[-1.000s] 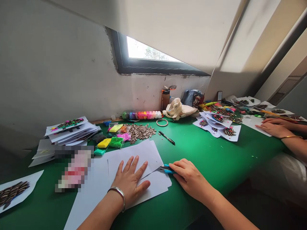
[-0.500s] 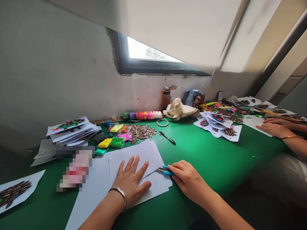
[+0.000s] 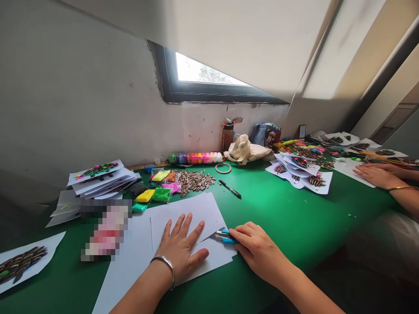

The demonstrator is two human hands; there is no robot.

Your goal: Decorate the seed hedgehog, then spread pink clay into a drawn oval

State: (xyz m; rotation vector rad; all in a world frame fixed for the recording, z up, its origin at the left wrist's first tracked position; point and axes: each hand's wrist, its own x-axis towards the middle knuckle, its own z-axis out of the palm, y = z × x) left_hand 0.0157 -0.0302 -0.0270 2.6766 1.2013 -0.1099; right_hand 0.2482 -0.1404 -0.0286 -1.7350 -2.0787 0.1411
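Observation:
White paper sheets (image 3: pixel 209 209) lie overlapped on the green table (image 3: pixel 281 209) in front of me. My left hand (image 3: pixel 183 248) rests flat on them, fingers spread, a silver bangle at its wrist. At the sheets' right edge, my right hand (image 3: pixel 255 246) grips a blue utility cutter (image 3: pixel 225 236). The cutter's metal tip points left, over the paper beside a slanting edge of the top sheet. Whether the blade touches the paper cannot be made out.
Sunflower seeds (image 3: pixel 196 181), clay packets (image 3: pixel 162 195), a pen (image 3: pixel 230 189) and a tape roll (image 3: pixel 223 168) lie beyond the paper. Decorated sheets (image 3: pixel 101 183) are stacked left. Another person's hands (image 3: pixel 379 174) rest at the far right.
The view has shifted slightly. The cutter's tip sits a little lower against the top sheet's slanting edge, while my left hand stays flat on the paper.

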